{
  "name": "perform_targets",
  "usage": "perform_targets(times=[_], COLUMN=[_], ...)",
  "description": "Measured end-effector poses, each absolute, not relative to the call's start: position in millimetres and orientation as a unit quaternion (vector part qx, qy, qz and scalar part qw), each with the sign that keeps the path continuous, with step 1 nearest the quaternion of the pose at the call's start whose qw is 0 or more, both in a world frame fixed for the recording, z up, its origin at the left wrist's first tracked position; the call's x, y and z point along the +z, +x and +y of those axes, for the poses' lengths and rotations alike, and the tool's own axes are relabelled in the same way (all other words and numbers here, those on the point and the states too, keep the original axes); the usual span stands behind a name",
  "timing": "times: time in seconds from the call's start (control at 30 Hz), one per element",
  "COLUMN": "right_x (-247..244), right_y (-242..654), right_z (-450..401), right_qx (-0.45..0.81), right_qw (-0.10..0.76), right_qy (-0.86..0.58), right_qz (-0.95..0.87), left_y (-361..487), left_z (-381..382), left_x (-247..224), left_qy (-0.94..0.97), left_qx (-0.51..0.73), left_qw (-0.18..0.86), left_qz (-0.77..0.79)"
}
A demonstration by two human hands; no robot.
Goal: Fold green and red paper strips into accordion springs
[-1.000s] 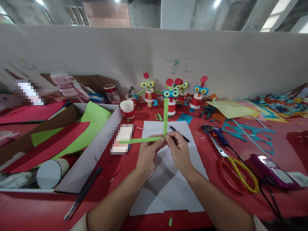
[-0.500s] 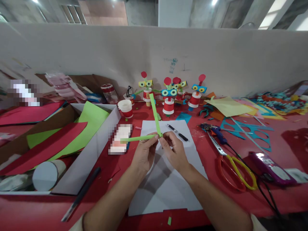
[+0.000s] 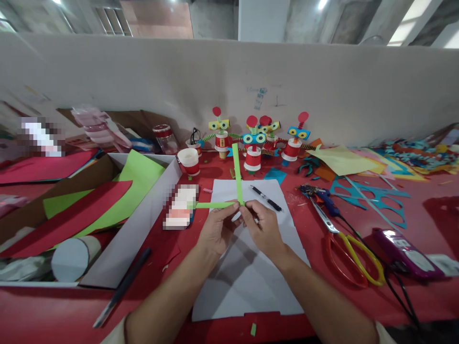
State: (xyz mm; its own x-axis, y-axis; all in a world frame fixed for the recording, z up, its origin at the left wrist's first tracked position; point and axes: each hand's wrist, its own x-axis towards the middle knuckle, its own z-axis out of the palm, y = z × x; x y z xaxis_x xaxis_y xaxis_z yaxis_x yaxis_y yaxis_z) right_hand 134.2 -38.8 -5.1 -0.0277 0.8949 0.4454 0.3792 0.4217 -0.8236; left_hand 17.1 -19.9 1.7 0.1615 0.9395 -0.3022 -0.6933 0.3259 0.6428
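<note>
Two green paper strips (image 3: 237,172) meet at a right angle, one pointing away from me and the other to the left. At their joined corner my left hand (image 3: 219,227) pinches them from the left. My right hand (image 3: 262,224) pinches the same corner from the right, its fingertips touching those of the left. Both hands are held above a white sheet of board (image 3: 251,286) on the red table. A black pen (image 3: 266,198) lies on the sheet just beyond my right hand.
Paper-cup robot figures (image 3: 253,157) stand along the wall. Scissors (image 3: 346,253), a glue gun (image 3: 322,198) and a purple device (image 3: 405,253) lie at right. A box (image 3: 136,229) of coloured paper, a marker (image 3: 124,286) and a paper cup (image 3: 189,161) are at left.
The upright strip has swung slightly to the right and stands straighter. The sideways strip now lies nearly level. Both hands keep their pinch at the corner.
</note>
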Motion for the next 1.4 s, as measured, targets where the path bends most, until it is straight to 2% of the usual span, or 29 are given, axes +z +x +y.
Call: perform_targets(times=[0.2, 0.4, 0.57, 1.07, 1.4], right_x=[-6.6, -5.4, -8.7, -6.8, -6.1], right_y=[131.7, 129.3, 126.0, 129.7, 126.6], right_z=[-40.5, -41.0, -39.4, -43.3, -39.4], right_qx=[0.349, 0.369, 0.434, 0.397, 0.385], right_qw=[0.547, 0.563, 0.569, 0.563, 0.586], right_qy=[-0.457, -0.462, -0.438, -0.455, -0.453], right_qz=[-0.608, -0.578, -0.544, -0.564, -0.551], left_y=[18.3, 18.1, 15.3, 16.4, 15.7], left_z=[-20.4, -20.2, -19.4, -18.8, -18.5], left_x=[1.4, -1.2, 1.0, -3.8, -0.8], left_qy=[0.188, 0.227, 0.264, 0.241, 0.242], left_qx=[0.545, 0.553, 0.546, 0.526, 0.574], left_qw=[0.757, 0.745, 0.735, 0.768, 0.708], left_qz=[0.307, 0.296, 0.304, 0.275, 0.331])
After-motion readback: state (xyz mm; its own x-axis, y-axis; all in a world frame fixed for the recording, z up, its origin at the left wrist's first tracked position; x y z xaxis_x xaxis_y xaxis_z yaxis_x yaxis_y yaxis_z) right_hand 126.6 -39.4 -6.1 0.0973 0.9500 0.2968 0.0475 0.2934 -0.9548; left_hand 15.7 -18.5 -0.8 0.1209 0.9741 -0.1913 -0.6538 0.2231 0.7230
